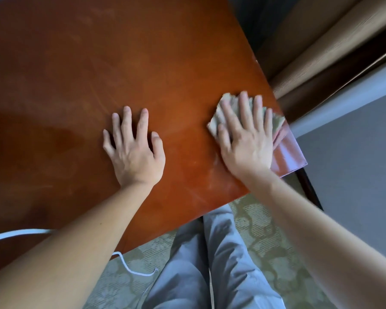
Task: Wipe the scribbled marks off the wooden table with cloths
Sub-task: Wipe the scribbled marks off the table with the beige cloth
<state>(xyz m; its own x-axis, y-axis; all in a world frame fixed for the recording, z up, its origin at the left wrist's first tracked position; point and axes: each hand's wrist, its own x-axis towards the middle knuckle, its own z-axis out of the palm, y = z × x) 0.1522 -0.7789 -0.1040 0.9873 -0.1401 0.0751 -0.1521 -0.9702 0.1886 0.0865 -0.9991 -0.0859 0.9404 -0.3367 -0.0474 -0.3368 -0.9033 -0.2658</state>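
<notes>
Right hand: fingers spread flat, pressing one cloth onto the worktop near its 3 o'clock edge. Left hand: released, splayed, fingertips on bare wood, holding nothing.

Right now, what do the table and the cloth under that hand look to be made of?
Table: seemingly wood, reddish-brown with a glossy varnish; its right corner reflects light and faint smears show. Cloth under the right hand: a soft, beige-green woven or terry fabric with a fuzzy edge; the exact fibre is unclear.
</notes>
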